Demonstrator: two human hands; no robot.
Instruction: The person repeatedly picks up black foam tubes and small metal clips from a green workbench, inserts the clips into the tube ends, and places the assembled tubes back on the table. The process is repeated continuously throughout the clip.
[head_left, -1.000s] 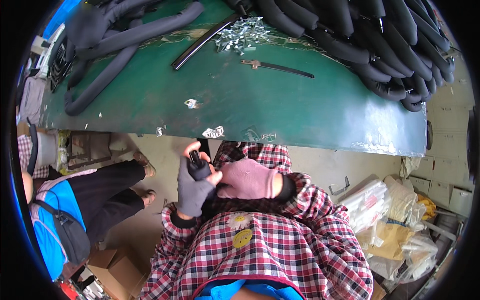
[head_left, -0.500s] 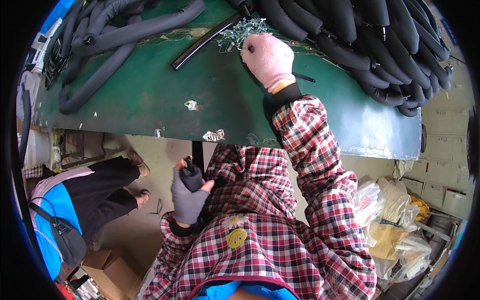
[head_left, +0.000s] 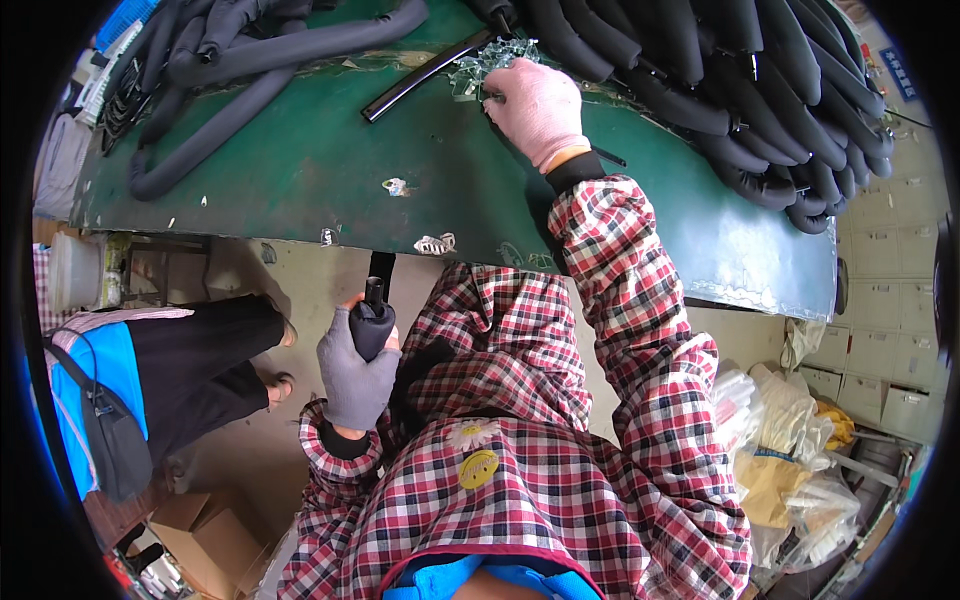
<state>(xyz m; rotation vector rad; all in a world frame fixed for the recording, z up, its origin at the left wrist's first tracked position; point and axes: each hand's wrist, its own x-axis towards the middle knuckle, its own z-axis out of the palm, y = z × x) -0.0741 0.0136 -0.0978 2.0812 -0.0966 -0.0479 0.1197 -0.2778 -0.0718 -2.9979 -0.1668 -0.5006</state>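
My left hand (head_left: pixel 358 370), in a grey glove with bare fingertips, is wrapped round the end of a black foam-covered tube (head_left: pixel 372 328) below the table's front edge. A bare black pipe end sticks up out of the foam. My right hand (head_left: pixel 535 112), in a pink glove, rests at the edge of a pile of small shiny pieces (head_left: pixel 490 62) on the green table (head_left: pixel 300 190). Its fingers are curled, and whatever they hold is hidden. Left of the pile lies a glossy black tube (head_left: pixel 425 76), slanting toward me.
Black foam-covered tubes are heaped at the table's back right (head_left: pixel 700 85) and back left (head_left: pixel 290 50). A thin black strip (head_left: pixel 608 157) lies beside my right wrist. Another person (head_left: pixel 190 370) stands at the left. Plastic bags (head_left: pixel 790 470) sit at the lower right, a cardboard box (head_left: pixel 215 540) at the lower left.
My left hand has shifted a little left and turned, so the pipe end now points up and shows clearly. The right hand stays at the pile. The person at left has shifted slightly.
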